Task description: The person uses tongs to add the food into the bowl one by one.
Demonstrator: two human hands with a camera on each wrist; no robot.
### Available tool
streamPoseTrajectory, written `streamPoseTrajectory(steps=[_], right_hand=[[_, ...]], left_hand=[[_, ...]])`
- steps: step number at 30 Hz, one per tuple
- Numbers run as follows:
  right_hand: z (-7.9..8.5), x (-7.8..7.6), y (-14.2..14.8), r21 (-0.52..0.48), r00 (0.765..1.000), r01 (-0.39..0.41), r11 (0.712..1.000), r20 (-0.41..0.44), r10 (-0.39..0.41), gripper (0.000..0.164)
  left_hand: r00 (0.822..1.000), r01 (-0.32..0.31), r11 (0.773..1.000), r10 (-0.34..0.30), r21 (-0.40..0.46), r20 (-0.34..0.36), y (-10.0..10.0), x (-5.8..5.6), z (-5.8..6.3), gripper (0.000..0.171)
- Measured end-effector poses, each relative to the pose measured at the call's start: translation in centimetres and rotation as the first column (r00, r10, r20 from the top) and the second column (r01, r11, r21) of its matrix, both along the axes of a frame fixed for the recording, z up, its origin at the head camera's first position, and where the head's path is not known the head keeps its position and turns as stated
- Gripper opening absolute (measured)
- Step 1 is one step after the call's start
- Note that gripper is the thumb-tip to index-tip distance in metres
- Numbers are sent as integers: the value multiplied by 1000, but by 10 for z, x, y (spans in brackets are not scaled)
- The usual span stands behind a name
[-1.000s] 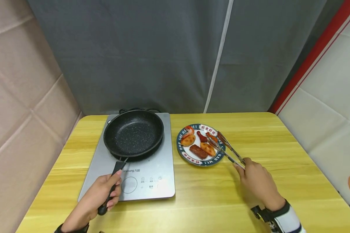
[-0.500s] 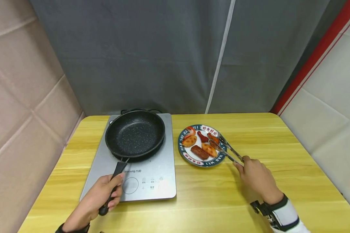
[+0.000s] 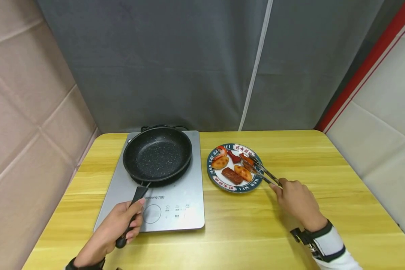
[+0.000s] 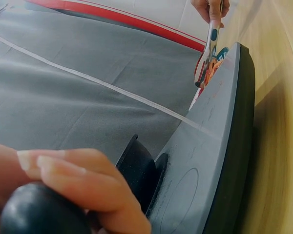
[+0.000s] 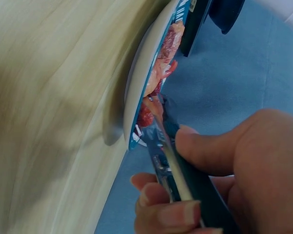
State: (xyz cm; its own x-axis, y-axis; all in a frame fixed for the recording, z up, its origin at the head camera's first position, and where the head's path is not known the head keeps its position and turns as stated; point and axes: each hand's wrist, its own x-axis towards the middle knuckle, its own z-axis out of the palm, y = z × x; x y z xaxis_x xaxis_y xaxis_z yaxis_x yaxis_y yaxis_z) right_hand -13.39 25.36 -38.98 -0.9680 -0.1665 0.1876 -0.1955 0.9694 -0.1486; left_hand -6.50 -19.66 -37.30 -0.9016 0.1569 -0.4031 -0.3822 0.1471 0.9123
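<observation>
My left hand [image 3: 119, 221] grips the black handle of a frying pan [image 3: 156, 155] that stands on a silver induction cooktop [image 3: 185, 221]. Nothing lies in the pan. On the right, my right hand [image 3: 297, 202] holds metal tongs [image 3: 268, 175] between thumb and fingers. The tongs' tips reach over a patterned plate [image 3: 219, 182], around an orange-brown piece of food [image 3: 245, 159] at its right side. Also on the plate are a small red drumstick [image 3: 234, 156], a brown slab of meat [image 3: 232, 175], a shrimp [image 3: 220, 152] and two golden oval pieces.
The wooden table [image 3: 243, 232] carries everything. A grey curtain [image 3: 175, 67] hangs along its back edge, with pale padded walls at left and right. A black cable [image 3: 162, 126] lies behind the pan.
The tongs' tips have come closer together over the orange-brown piece at the plate's right. My left hand keeps its hold on the pan handle. The whole view has shifted slightly.
</observation>
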Motion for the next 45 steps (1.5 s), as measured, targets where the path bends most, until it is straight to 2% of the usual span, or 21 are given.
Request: streamPoseTrajectory(steps=[6, 13, 19, 25, 29, 34, 39, 45], right_hand=[[-1, -3, 2, 21, 1000, -9, 1000, -27, 10, 35], [-1, -4, 0, 26, 1000, 1, 1000, -11, 0, 36], [-5, -8, 1, 61, 999, -5, 998, -45, 8, 39], [-7, -11, 3, 70, 1000, 28, 997, -5, -28, 47], [-8, -12, 3, 71, 1000, 9, 997, 8, -9, 43], [-10, -15, 0, 88, 999, -30, 996, -40, 34, 33], [-10, -17, 0, 82, 999, -15, 997, -38, 18, 34], [-8, -20, 2, 59, 1000, 1, 998, 8, -1, 34]], left_hand=[[1000, -3, 1000, 3, -1, -6, 0, -1, 0, 41], [1000, -4, 1000, 4, 3, -5, 0, -1, 0, 42], [1000, -4, 1000, 4, 8, -7, 0, 0, 0, 41], [1000, 1, 1000, -1, 10, -4, -1, 0, 1, 41], [1000, 8, 1000, -8, 12, -5, -1, 1, 1, 42], [1000, 5, 1000, -4, 16, -12, -1, 1, 0, 42], [1000, 7, 1000, -7, 19, -11, -2, 1, -1, 42], [1000, 11, 1000, -11, 16, -13, -3, 1, -1, 42]])
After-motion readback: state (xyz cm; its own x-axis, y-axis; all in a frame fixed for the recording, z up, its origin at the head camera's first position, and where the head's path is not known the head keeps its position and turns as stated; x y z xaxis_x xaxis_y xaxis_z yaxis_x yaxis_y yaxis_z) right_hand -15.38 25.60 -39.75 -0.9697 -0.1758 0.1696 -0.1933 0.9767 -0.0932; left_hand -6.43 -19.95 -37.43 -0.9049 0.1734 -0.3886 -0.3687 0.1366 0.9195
